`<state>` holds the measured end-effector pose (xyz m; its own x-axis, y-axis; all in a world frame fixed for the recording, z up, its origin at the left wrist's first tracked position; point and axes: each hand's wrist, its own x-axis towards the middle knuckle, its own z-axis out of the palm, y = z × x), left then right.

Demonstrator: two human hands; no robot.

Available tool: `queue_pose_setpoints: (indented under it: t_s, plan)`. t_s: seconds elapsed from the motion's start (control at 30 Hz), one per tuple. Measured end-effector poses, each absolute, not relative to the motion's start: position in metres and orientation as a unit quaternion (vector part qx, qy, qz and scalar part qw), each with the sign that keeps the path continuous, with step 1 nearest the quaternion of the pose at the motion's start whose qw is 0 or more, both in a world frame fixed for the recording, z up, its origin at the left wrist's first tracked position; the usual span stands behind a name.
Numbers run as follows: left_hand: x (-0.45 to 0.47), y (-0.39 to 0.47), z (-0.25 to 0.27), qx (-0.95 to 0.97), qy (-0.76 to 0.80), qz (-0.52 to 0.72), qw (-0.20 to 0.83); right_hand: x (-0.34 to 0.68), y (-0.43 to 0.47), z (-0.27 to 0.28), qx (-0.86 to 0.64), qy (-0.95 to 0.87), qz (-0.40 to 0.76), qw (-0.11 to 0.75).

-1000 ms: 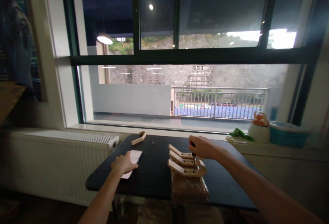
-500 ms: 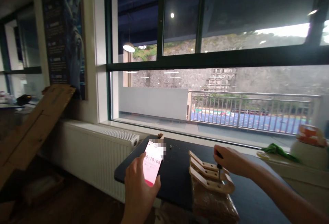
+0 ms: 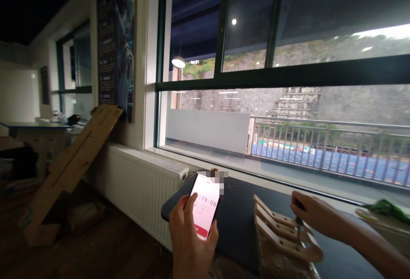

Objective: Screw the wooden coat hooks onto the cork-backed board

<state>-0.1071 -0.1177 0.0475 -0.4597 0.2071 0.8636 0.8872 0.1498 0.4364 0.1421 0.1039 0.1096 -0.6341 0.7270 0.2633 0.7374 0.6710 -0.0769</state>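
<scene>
My left hand (image 3: 194, 232) is wrapped around a phone (image 3: 205, 210), tilted up with its lit pinkish screen facing me and digits on it. In my right hand (image 3: 315, 215) is a screwdriver (image 3: 299, 227), gripped by its dark handle, its shaft pointing down. The screwdriver's tip meets a curved wooden piece (image 3: 285, 240) with dark holes, one of several bent wooden strips lying side by side. Those strips rest on a block wrapped in clear film (image 3: 282, 264). Whether the tip sits in a screw is too small to tell.
The dark table (image 3: 235, 238) stands against the window sill. A white radiator (image 3: 144, 193) runs along the wall to its left, with a cardboard sheet (image 3: 73, 163) leaning beyond it. A green cloth (image 3: 387, 208) lies at the right.
The view has swung left, so the table, phone and wooden pieces appear further right. Both hands keep the same grips, and the screwdriver stays over the wooden pieces.
</scene>
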Motion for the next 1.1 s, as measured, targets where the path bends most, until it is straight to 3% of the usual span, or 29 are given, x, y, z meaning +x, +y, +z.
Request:
queue_pose_setpoints:
  t_s: [0.63,0.77,0.9,1.1]
  plan:
    - [-0.112,-0.114,0.050,-0.399,-0.685,-0.510,0.335,0.141,0.099,0.114,-0.411,-0.904,-0.015,0.120]
    - [-0.140,-0.086,0.044,-0.407,-0.760,-0.452,0.227,0.140,0.095,0.117,-0.409,-0.904,-0.021,0.119]
    - [-0.171,-0.048,0.041,-0.406,-0.864,-0.286,0.085,0.138,0.091,0.121,-0.416,-0.902,-0.026,0.116]
    - [-0.196,-0.013,0.036,-0.407,-0.890,-0.201,0.038,0.139,0.091,0.122,-0.417,-0.899,-0.037,0.126]
